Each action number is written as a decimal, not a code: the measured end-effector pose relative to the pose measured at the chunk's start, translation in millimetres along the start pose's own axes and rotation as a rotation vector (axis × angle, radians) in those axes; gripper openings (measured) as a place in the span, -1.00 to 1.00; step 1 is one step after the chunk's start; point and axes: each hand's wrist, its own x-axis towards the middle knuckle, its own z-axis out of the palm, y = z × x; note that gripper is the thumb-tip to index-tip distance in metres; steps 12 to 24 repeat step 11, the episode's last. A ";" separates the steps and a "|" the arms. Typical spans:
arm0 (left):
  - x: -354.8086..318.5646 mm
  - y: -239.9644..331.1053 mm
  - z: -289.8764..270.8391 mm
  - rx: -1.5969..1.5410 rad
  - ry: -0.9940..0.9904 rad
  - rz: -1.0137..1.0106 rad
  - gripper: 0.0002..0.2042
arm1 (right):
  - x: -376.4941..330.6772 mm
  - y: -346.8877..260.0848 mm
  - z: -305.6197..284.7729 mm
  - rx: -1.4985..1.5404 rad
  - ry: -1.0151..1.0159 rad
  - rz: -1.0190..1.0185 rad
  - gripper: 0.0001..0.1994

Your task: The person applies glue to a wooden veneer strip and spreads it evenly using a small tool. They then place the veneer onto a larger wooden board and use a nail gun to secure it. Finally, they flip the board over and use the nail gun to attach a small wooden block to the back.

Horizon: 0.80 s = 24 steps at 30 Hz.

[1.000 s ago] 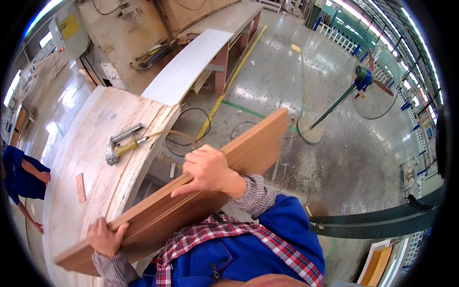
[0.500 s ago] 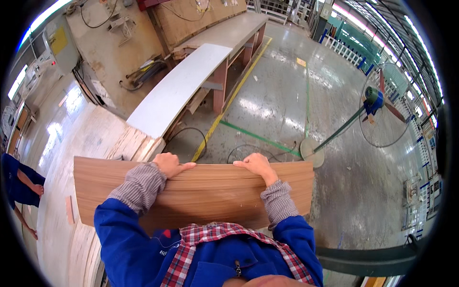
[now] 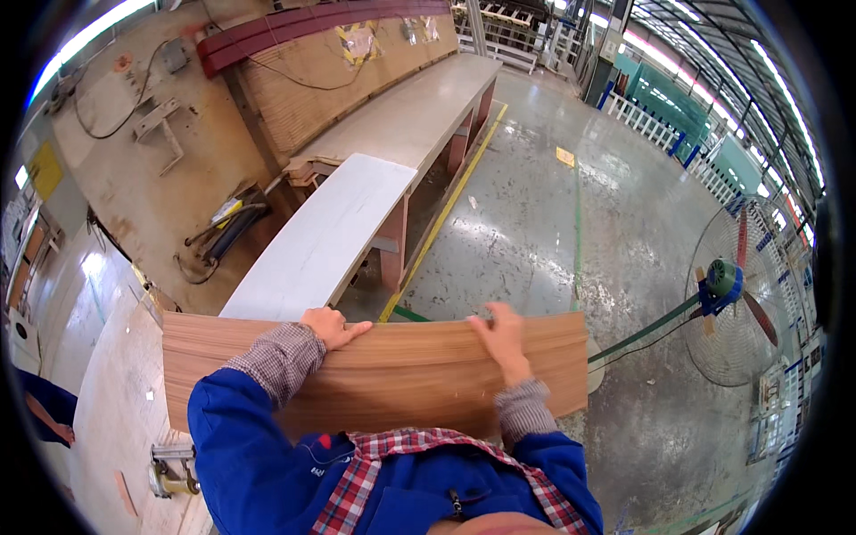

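Note:
A long brown wood-grain panel lies across in front of my body, tilted toward me. My left hand is closed over its far edge, left of the middle, with the thumb along the top face. My right hand is at the same edge, right of the middle. It is slightly blurred, its thumb and fingers apart and raised a little above the edge. Beyond the panel's left half, a white board rests on a long workbench. The panel's underside is hidden.
A fan on a green pole stands to the right. At my left lie a pale wooden surface and a metal clamp-like tool. A co-worker's arm shows at the far left. A yellow floor line runs beside the bench.
The view has shifted, bringing the bench and white board closer behind the panel. My right hand has lifted from its grip on the edge; my left keeps its hold.

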 end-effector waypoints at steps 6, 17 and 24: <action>124.1 4.1 -47.2 -0.092 0.038 -0.008 -0.22 | -30.6 165.8 -61.9 -0.325 1.009 0.725 -0.59; 249.3 27.8 -92.8 -0.069 -0.029 -0.183 -0.22 | 8.5 250.5 70.3 2.040 -0.025 0.999 0.00; 249.3 27.8 -92.8 -0.069 -0.029 -0.183 -0.22 | 8.5 250.5 70.3 2.040 -0.025 0.999 0.00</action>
